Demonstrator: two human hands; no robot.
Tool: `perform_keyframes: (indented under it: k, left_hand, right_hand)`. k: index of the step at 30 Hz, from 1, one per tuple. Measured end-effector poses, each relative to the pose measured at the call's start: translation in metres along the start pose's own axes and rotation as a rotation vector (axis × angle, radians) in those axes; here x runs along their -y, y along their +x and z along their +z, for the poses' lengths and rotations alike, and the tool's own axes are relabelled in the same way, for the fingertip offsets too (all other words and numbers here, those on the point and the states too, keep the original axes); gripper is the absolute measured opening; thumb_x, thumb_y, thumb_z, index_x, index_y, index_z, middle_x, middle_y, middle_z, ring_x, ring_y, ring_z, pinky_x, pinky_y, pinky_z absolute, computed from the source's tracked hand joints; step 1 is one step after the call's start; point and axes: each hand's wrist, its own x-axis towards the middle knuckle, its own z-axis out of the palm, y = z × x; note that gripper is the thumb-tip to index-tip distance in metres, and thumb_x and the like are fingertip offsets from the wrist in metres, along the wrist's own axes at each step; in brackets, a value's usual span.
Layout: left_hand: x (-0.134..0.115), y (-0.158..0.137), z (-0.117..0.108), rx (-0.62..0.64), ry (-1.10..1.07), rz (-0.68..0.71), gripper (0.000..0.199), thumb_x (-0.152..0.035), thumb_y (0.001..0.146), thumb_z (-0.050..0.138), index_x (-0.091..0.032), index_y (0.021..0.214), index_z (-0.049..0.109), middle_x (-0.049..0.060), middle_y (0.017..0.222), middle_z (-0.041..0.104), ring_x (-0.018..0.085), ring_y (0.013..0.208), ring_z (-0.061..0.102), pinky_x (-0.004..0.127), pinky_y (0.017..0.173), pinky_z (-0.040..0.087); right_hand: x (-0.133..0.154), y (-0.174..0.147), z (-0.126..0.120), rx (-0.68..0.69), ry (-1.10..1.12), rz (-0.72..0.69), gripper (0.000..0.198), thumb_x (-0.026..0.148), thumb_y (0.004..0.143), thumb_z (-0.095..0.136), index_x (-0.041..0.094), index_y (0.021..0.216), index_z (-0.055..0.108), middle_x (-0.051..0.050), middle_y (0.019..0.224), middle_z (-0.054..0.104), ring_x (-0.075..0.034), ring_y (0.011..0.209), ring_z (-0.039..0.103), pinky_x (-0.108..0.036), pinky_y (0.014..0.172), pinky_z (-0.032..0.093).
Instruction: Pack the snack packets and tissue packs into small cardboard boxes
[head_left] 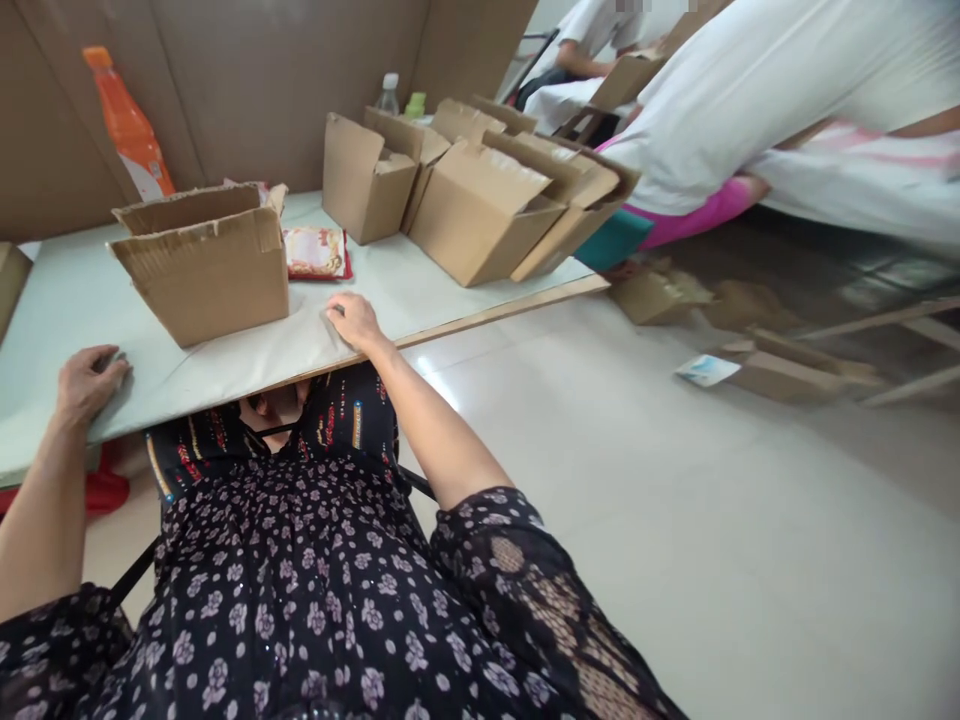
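Note:
My left hand (91, 383) rests on the pale table (45, 380) near its front left edge. Its fingers bend loosely, with a gap to the thumb and nothing held. On the same surface lies my right hand (354, 322), its fingers curled in and no object showing in them. Between and just behind the hands stands a cardboard box (217, 285) with its top flaps up; what it holds is hidden. Right of this box, beyond my right hand, lie red and white packets (319, 252), apart from the fingers.
Several cardboard boxes (480, 215) stand crowded at the table's right end. An orange bottle (129, 125) and a clear bottle (388, 97) stand along the back panel. Co-workers sit at right, one with a white-covered body (750, 100). Cardboard (795, 365) lies on the floor.

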Motion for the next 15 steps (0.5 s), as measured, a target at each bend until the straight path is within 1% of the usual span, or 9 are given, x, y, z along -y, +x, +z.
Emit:
perform_keyframes:
  k: [5, 11, 15]
  left_hand:
    - [0.001, -0.0057, -0.0019, -0.008, -0.069, -0.087, 0.041, -0.045, 0.101, 0.07, -0.015, 0.129, 0.067, 0.009, 0.131, 0.069, 0.032, 0.118, 0.068, 0.051, 0.101, 0.06]
    - [0.0009, -0.0078, -0.0018, -0.012, -0.119, -0.142, 0.041, -0.045, 0.101, 0.07, -0.015, 0.129, 0.067, 0.008, 0.129, 0.069, 0.031, 0.116, 0.069, 0.05, 0.1, 0.061]
    - [0.0026, -0.0089, 0.0012, -0.039, -0.15, -0.168, 0.036, -0.041, 0.102, 0.071, -0.015, 0.127, 0.067, 0.01, 0.127, 0.069, 0.027, 0.112, 0.07, 0.048, 0.096, 0.062]
  right_hand:
    - [0.0025, -0.0022, 0.0003, 0.004, -0.039, -0.007, 0.024, 0.014, 0.093, 0.054, 0.02, 0.101, 0.076, -0.01, 0.124, 0.076, -0.025, 0.119, 0.063, -0.04, 0.112, 0.044]
    - [0.0009, -0.0035, 0.0028, 0.009, -0.049, -0.023, 0.025, 0.015, 0.094, 0.053, 0.019, 0.105, 0.076, -0.011, 0.128, 0.075, -0.024, 0.122, 0.063, -0.038, 0.114, 0.043]
    - [-0.0007, -0.0048, 0.0073, -0.004, -0.036, -0.042, 0.023, 0.015, 0.092, 0.056, 0.02, 0.102, 0.077, -0.011, 0.126, 0.076, -0.026, 0.122, 0.065, -0.04, 0.114, 0.044]
